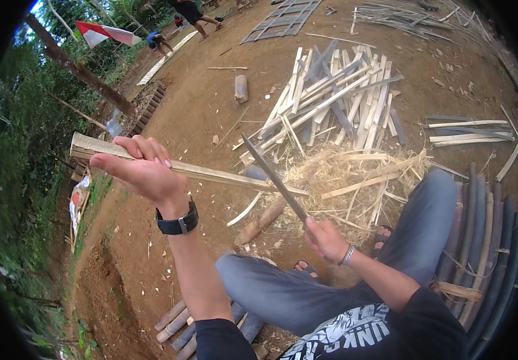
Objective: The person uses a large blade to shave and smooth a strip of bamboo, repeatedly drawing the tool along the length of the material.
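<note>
My left hand (pixel 146 174), with a dark watch at the wrist, is closed round a long split strip of bamboo (pixel 211 174). One broad end of the strip points to the upper left, and its other end reaches the blade in front of me. In my right hand (pixel 328 240) is the handle of a machete (pixel 275 179), its long dark blade slanting up and to the left. Blade and strip cross near the strip's far end; whether they touch I cannot tell. Below the crossing lies a short round log (pixel 260 222).
Pale shavings (pixel 355 186) heap on the dirt ahead, before a large pile of split strips (pixel 343 96). Dark bamboo poles (pixel 481 240) lie at my right, more poles (pixel 181 327) at lower left. A smaller strip stack (pixel 469 132) sits right. Two people (pixel 160 41) are far off.
</note>
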Demonstrator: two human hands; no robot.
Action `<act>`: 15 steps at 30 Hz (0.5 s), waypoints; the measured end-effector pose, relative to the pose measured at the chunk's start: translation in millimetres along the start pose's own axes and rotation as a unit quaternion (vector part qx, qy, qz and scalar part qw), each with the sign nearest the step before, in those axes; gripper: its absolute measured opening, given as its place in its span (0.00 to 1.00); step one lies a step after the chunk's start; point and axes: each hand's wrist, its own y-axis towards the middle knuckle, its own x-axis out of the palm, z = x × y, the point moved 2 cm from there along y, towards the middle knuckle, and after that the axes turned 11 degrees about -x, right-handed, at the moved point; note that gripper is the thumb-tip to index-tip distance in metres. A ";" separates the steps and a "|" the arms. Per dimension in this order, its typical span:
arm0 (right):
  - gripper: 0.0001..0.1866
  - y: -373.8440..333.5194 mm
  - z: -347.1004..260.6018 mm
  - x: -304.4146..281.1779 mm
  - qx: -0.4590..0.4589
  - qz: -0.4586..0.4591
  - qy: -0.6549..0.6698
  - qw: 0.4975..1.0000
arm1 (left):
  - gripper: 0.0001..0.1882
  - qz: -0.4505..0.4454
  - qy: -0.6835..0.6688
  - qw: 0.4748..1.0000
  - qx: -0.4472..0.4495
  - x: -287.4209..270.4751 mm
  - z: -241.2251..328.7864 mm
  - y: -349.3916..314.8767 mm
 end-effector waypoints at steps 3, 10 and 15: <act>0.33 9.0 -24.0 3.4 -0.055 -0.030 -0.007 0.998 | 0.33 -0.018 -0.021 1.000 0.005 9.3 -4.0 -0.8; 0.33 -3.6 -7.4 11.0 -0.103 0.051 0.118 0.986 | 0.34 -0.034 -0.010 0.999 -0.018 16.1 -0.1 -7.7; 0.32 5.3 10.3 3.7 0.054 0.052 0.150 0.986 | 0.34 -0.048 0.003 0.999 -0.005 25.0 -5.4 -18.7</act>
